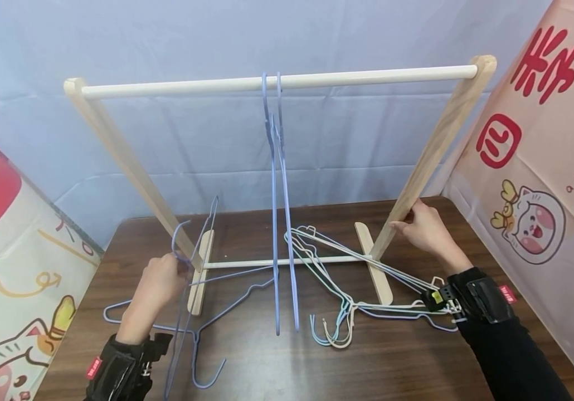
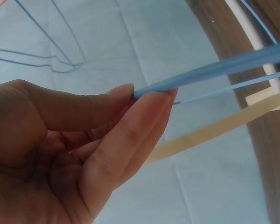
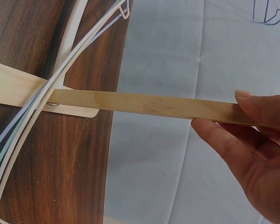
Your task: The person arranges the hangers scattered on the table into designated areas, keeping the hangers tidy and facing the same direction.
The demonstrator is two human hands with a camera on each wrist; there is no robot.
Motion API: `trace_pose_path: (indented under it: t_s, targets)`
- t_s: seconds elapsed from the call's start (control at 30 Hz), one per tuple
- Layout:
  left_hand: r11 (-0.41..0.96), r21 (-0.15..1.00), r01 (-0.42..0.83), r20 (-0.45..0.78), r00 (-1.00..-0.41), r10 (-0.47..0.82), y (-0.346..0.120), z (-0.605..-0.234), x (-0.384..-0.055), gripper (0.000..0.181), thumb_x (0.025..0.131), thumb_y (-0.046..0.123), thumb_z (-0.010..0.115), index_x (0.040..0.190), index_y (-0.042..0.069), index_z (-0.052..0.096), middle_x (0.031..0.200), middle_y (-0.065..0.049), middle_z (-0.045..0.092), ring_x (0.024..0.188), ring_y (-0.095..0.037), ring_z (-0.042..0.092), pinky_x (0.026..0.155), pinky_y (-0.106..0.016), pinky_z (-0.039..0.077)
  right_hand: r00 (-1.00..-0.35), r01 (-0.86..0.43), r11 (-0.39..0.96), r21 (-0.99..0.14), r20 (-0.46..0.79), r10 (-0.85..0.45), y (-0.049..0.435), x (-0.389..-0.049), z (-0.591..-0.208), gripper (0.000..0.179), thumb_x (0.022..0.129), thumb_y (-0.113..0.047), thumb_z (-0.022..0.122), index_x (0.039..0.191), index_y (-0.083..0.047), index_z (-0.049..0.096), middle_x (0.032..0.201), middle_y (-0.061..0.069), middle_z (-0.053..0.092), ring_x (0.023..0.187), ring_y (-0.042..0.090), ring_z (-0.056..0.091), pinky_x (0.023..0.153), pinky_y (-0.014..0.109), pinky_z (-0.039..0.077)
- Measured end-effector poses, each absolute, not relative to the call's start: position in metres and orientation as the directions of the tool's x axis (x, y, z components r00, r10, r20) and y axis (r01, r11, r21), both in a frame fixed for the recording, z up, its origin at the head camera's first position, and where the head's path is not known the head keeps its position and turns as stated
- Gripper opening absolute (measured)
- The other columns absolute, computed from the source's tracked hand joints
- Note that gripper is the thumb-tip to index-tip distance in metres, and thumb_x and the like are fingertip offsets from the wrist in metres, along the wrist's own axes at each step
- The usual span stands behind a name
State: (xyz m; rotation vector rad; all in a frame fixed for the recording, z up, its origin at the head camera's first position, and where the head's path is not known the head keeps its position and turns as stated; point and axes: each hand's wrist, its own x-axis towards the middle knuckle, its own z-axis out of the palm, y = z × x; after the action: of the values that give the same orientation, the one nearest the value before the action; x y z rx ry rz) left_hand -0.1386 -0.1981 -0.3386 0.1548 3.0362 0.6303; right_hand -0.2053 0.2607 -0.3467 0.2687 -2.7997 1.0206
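While right hand (image 1: 427, 231) grips right post (image 1: 429, 159) | left hand (image 1: 159, 284) pinches hanger (image 2: 214, 70), lower left | likely hanging; next: raise to bar (image 1: 367, 78)

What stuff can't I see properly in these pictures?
- Held blue hanger: blurry in the left wrist view and cut off by its right edge.
- Hanger pile: in the head view, the hangers overlap too much to count surely, and the right wrist strap covers part.
- Right hand: the right wrist view's right edge cuts it off.
- Red tag: its writing is too small in the head view.
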Motion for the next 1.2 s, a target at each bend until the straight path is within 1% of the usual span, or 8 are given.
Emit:
trace_pose_path:
  t_s: [0.3, 0.57, 0.73, 0.8, 0.87, 0.97, 1.07, 1.2]
  targets:
    - [0.912, 0.377, 0.161, 0.070, -0.987, 0.145, -0.196, -0.322, -0.133, 0.012, 0.078, -0.001, 0.058, 0.080, -0.001, 0.070, 0.087, -0.016, 0.065, 0.063, -0.027, 0.056, 0.053, -0.038, 0.043, -0.974, -0.217, 0.746, -0.630, 0.195, -0.118, 0.261, -0.205, -0.347, 0.031, 0.079, -0.001, 0.067, 0.100, 0.011, 0.047, 0.082, 0.026, 0.060, 0.068, 0.030, 0.062, 0.053, 0.027, 0.047]
    - [0.898, 0.406, 0.170, 0.103, -0.985, 0.140, -0.191, -0.311, -0.135, 0.012, 0.080, -0.001, 0.056, 0.078, -0.002, 0.068, 0.067, -0.010, 0.061, 0.050, -0.019, 0.044, 0.044, -0.031, 0.034, -0.973, -0.218, 0.749, -0.625, 0.195, -0.121, 0.260, -0.205, -0.347, 0.031, 0.079, -0.001, 0.066, 0.100, 0.011, 0.047, 0.084, 0.027, 0.059, 0.070, 0.032, 0.062, 0.054, 0.028, 0.047]
    - [0.892, 0.423, 0.160, 0.094, -0.987, 0.133, -0.184, -0.304, -0.138, 0.034, 0.082, -0.003, 0.050, 0.050, 0.007, 0.043, 0.052, -0.001, 0.043, 0.042, -0.011, 0.028, 0.040, -0.023, 0.025, -0.974, -0.215, 0.753, -0.621, 0.187, -0.124, 0.260, -0.204, -0.346, 0.030, 0.080, -0.001, 0.066, 0.100, 0.012, 0.048, 0.081, 0.025, 0.060, 0.065, 0.027, 0.062, 0.052, 0.028, 0.046]
    - [0.893, 0.416, 0.174, 0.108, -0.984, 0.141, -0.181, -0.302, -0.140, 0.035, 0.082, -0.003, 0.049, 0.049, 0.009, 0.042, 0.054, -0.005, 0.049, 0.043, -0.011, 0.028, 0.040, -0.023, 0.025, -0.974, -0.217, 0.756, -0.618, 0.188, -0.126, 0.260, -0.204, -0.346, 0.030, 0.080, -0.001, 0.066, 0.099, 0.012, 0.048, 0.080, 0.025, 0.060, 0.064, 0.026, 0.062, 0.052, 0.028, 0.045]
    - [0.893, 0.406, 0.191, 0.124, -0.980, 0.154, -0.179, -0.298, -0.140, 0.030, 0.081, -0.003, 0.049, 0.053, 0.006, 0.051, 0.064, -0.008, 0.056, 0.044, -0.013, 0.032, 0.041, -0.025, 0.027, -0.974, -0.220, 0.756, -0.617, 0.189, -0.129, 0.260, -0.204, -0.346, 0.030, 0.080, -0.001, 0.066, 0.100, 0.012, 0.048, 0.081, 0.025, 0.060, 0.065, 0.026, 0.062, 0.052, 0.028, 0.045]
    - [0.896, 0.391, 0.211, 0.143, -0.976, 0.167, -0.176, -0.293, -0.142, 0.020, 0.078, -0.004, 0.048, 0.062, 0.004, 0.057, 0.070, -0.009, 0.059, 0.048, -0.018, 0.040, 0.043, -0.029, 0.029, -0.975, -0.215, 0.756, -0.619, 0.184, -0.127, 0.261, -0.204, -0.346, 0.031, 0.080, -0.002, 0.066, 0.100, 0.012, 0.048, 0.082, 0.025, 0.060, 0.066, 0.028, 0.062, 0.053, 0.029, 0.046]
    - [0.899, 0.377, 0.222, 0.156, -0.972, 0.175, -0.174, -0.289, -0.145, 0.017, 0.077, -0.004, 0.049, 0.063, 0.005, 0.054, 0.073, -0.010, 0.061, 0.053, -0.021, 0.044, 0.045, -0.032, 0.033, -0.977, -0.205, 0.755, -0.623, 0.173, -0.123, 0.261, -0.205, -0.345, 0.032, 0.081, -0.003, 0.066, 0.102, 0.012, 0.047, 0.083, 0.026, 0.060, 0.068, 0.029, 0.062, 0.053, 0.029, 0.046]
    - [0.900, 0.362, 0.244, 0.169, -0.966, 0.194, -0.171, -0.283, -0.147, 0.013, 0.078, -0.002, 0.055, 0.071, 0.002, 0.065, 0.087, -0.014, 0.066, 0.061, -0.027, 0.053, 0.053, -0.039, 0.042, -0.982, -0.186, 0.751, -0.634, 0.148, -0.118, 0.261, -0.205, -0.345, 0.034, 0.082, -0.004, 0.065, 0.104, 0.012, 0.046, 0.086, 0.027, 0.059, 0.070, 0.031, 0.062, 0.054, 0.029, 0.047]
